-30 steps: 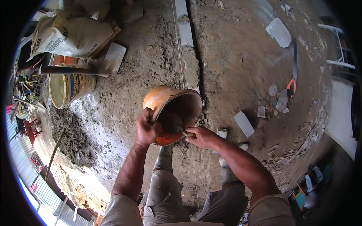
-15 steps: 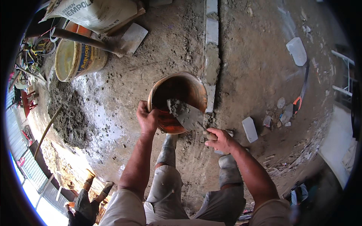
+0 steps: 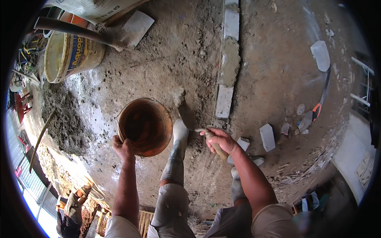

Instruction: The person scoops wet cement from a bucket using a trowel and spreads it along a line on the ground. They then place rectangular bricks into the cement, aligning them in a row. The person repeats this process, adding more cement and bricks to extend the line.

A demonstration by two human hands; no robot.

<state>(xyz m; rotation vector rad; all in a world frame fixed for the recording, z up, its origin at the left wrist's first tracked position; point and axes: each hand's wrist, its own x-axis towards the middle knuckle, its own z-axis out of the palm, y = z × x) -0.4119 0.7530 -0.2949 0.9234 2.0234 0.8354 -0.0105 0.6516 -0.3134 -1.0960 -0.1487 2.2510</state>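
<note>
In the head view, the bucket [image 3: 162,139] and the trowel [image 3: 187,117] have parted. Half a second ago the blade lay across the bucket's mouth with a lump on it; now the blade is out to the right of the bucket, and a clump of mortar [image 3: 178,96] sits at its far tip. The bucket has shifted left, away from the row of blocks [image 3: 225,102]. I judge this to mean that the load has been lifted clear of the bucket; how much is left in the dark inside I cannot tell.

The left hand [image 3: 124,148] is closed on the near left part of the bucket's rim, which keeps the mouth tipped up into view. The right hand [image 3: 219,142] is wrapped around the trowel's handle, the blade pointing away toward the ground's far edge. Whether the blade touches the ground [image 3: 270,83] cannot be told.

The bucket is left of the ground's middle, between the heap [image 3: 61,119] toward the left edge and the row running to the far edge. A pail [image 3: 92,53] and a shovel [image 3: 137,27] lie toward the far left corner.
</note>
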